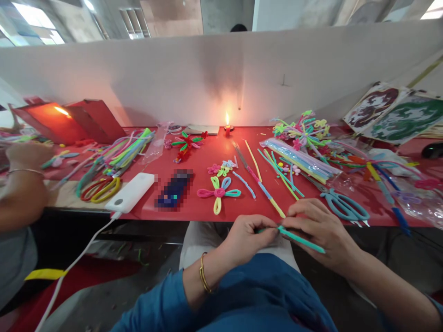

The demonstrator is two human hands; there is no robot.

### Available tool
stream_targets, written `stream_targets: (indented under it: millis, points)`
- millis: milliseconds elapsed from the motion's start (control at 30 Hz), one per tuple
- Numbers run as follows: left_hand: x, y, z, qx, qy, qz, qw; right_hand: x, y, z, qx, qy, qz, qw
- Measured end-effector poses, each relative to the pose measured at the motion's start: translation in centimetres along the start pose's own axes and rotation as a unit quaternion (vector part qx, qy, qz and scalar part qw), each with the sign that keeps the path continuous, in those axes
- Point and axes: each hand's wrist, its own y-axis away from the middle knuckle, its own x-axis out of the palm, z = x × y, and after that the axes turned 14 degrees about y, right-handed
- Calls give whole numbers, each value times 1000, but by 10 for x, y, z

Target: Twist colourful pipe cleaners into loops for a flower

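A green pipe cleaner (304, 241) is held between my two hands above my lap, just off the table's front edge. My left hand (247, 235) pinches it near one end with thumb and forefinger. My right hand (320, 228) has its fingers curled at the same spot, and the free length runs down to the right across that palm. Beyond them on the table lies a multicoloured pipe-cleaner flower (218, 193) with looped petals. Beside it is a stick wrapped in pink, blue and yellow (265, 191). Smaller flowers (223, 168) sit behind.
A lit candle (227, 127) burns at the back. Scissors with blue handles (346, 206) lie right, near bagged pipe cleaners (301, 159). A white power bank (133, 193) with a cable and a blurred phone-like object (175, 189) lie left. Another person's arm (24, 180) is at far left.
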Motion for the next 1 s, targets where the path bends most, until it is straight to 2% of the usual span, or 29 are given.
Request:
stream_targets:
  millis: [67, 100, 167, 200, 233, 267, 300, 333, 367, 400, 433, 500, 533, 567, 600, 667, 733, 800, 867, 900, 933, 967, 1000]
  points:
    - [0, 1, -1, 31, -49, 13, 998, 0, -3, 7, 12, -17, 9, 1000]
    - [0, 1, 0, 66, -100, 19, 993, 1, -4, 11, 36, -40, 18, 998]
    - [-3, 2, 2, 174, -241, 31, 954, 5, -4, 18, 122, -126, 62, 983]
    - [-5, 2, 4, 235, -313, 35, 919, 8, -4, 22, 183, -193, 93, 959]
    - [-7, 2, 7, 292, -372, 38, 880, 12, -2, 25, 250, -270, 119, 922]
    - [-8, 1, 9, 335, -410, 38, 848, 15, -1, 28, 311, -347, 140, 874]
    - [-9, 1, 12, 359, -424, 36, 830, 19, 1, 30, 356, -415, 153, 823]
    - [-10, 0, 14, 361, -418, 32, 833, 21, 3, 31, 384, -465, 160, 782]
    - [-10, -1, 15, 339, -392, 23, 855, 23, 6, 30, 394, -488, 160, 762]
    - [-10, -2, 15, 296, -348, 7, 890, 24, 8, 28, 394, -476, 153, 771]
    - [-10, -2, 15, 238, -290, -16, 927, 23, 10, 24, 385, -432, 136, 804]
    - [-9, -4, 12, 117, -157, -59, 979, 19, 12, 14, 332, -263, 48, 905]
    - [-9, -5, 11, 71, -99, -70, 990, 17, 12, 10, 280, -162, -8, 946]
    - [-8, -6, 9, 39, -54, -73, 995, 14, 11, 7, 214, -70, -56, 973]
    - [-7, -6, 8, 19, -24, -66, 997, 11, 10, 5, 150, 4, -79, 986]
    - [-4, -6, 6, 1, -3, -41, 999, 6, 5, 5, 52, 91, -73, 992]
    - [-2, -5, 4, 5, -20, -25, 999, 3, 0, 9, 20, 109, -44, 993]
    - [-2, -3, 3, 35, -72, -14, 997, 3, -4, 13, 32, 77, -24, 996]
    - [-4, -2, 4, 111, -174, 4, 978, 6, -5, 17, 84, 0, 3, 997]
    - [-7, -1, 5, 170, -239, 14, 956, 7, -6, 18, 129, -60, 34, 989]
    - [-9, -1, 7, 235, -305, 24, 923, 9, -6, 20, 187, -138, 73, 970]
    - [-12, -1, 8, 299, -362, 33, 882, 11, -5, 22, 249, -226, 111, 935]
    - [-14, -1, 10, 353, -405, 38, 843, 12, -4, 23, 307, -316, 139, 887]
